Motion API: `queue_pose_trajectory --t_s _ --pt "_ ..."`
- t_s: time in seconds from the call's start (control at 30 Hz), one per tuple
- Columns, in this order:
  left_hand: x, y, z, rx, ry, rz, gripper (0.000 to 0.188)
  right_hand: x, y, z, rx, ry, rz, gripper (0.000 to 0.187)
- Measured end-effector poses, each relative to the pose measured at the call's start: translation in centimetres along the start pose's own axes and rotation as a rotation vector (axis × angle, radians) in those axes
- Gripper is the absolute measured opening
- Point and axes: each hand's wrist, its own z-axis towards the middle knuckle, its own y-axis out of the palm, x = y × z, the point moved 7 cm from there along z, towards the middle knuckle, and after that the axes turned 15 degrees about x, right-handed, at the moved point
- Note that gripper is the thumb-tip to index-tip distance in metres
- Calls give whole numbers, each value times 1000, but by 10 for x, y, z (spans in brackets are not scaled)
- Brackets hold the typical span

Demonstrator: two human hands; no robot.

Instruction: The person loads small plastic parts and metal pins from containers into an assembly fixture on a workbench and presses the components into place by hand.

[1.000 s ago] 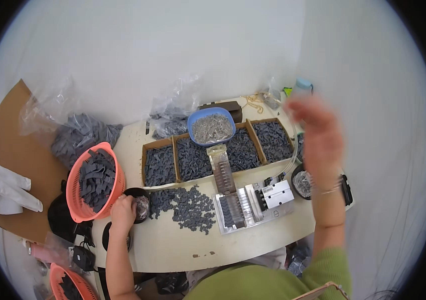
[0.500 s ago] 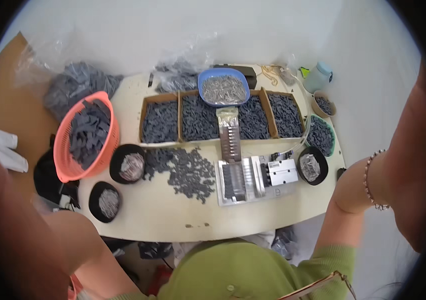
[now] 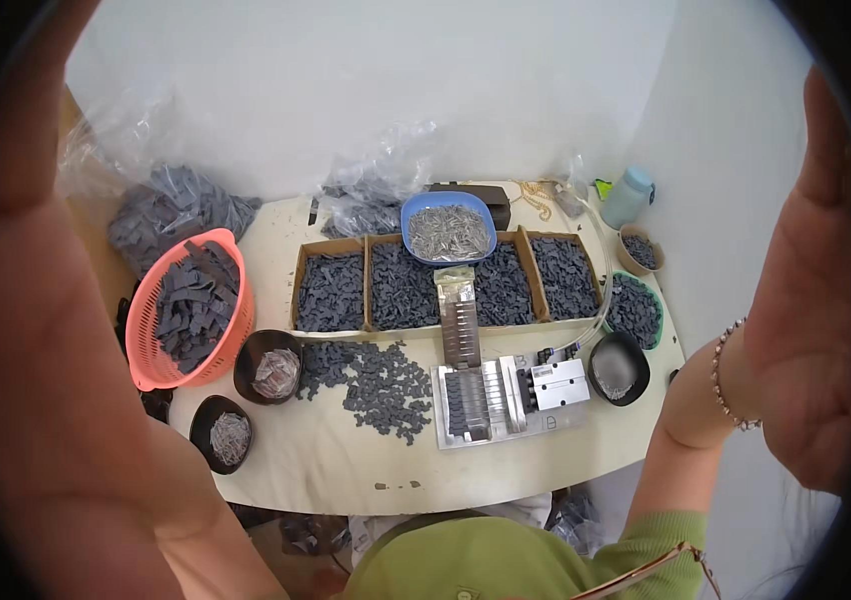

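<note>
Close to the camera, my left hand (image 3: 26,310) is raised along the left side of the view, its palm and wrist large. My right hand (image 3: 808,340) is lifted at the right side, with a beaded bracelet (image 3: 728,380) round the wrist. The dark rim cuts off most of the fingers on both, so whether they hold anything cannot be seen. Beyond them on the table, a metal fixture (image 3: 486,400) carries a row of small grey pieces and a clear-topped chute (image 3: 461,330). Loose grey pieces (image 3: 381,390) lie spread to its left.
A divided cardboard tray (image 3: 367,290) of grey pieces spans the table, a blue bowl (image 3: 449,230) of metal pins over it. A coral basket (image 3: 146,335) stands left. Black bowls (image 3: 264,345) flank the work area. Behind are plastic bags (image 3: 181,215) and a light-blue bottle (image 3: 630,198).
The view has tilted, so the table sits lower in the picture. Both hands stay raised at the sides; more of the left hand's upper part now shows.
</note>
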Motion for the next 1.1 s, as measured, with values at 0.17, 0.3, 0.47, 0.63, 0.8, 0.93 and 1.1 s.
queue_pose_trajectory --t_s 0.17,0.3,0.47,0.63,0.8,0.93,1.1 --pt "-7 -11 9 -15 34 51 58 21 -2 3 31 -32 -44 66" --pt "-2 -39 14 -14 58 70 58 14 -20 4 40 -57 -99 66" --pt "4 -39 15 10 116 106 59 91 -22 14 -69 115 -277 24" --pt "41 -69 13 5 196 139 59 261 -62 -113 -631 581 -921 21" --pt "-38 -79 -37 -124 23 630 31 306 -126 -180 -732 716 -1242 21" --pt "-127 -168 -142 -634 -197 1402 13 321 -93 -185 -820 613 -1306 15" --pt "-177 -241 -209 -727 -407 1611 15 323 -90 -190 -908 477 -1337 10"
